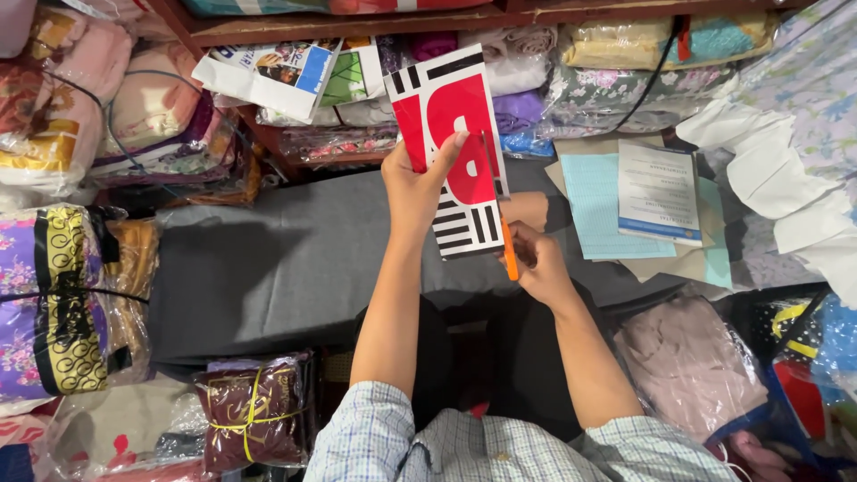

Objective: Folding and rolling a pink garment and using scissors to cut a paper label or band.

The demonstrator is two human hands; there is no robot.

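My left hand [418,189] grips the left edge of a stiff sheet of paper [452,134] printed in red, white and black stripes, holding it upright over a dark grey cloth surface [286,268]. My right hand [536,261] holds orange-handled scissors [505,234] whose blades run up into the lower right part of the sheet. The blade tips are hidden against the print.
Light blue and beige sheets with a printed leaflet [659,192] lie at right on the cloth. Wrapped folded fabrics fill shelves [571,89] behind, and bundles [62,295] sit at left, bottom left [254,411] and bottom right [692,361]. White frilled cloth [786,178] hangs far right.
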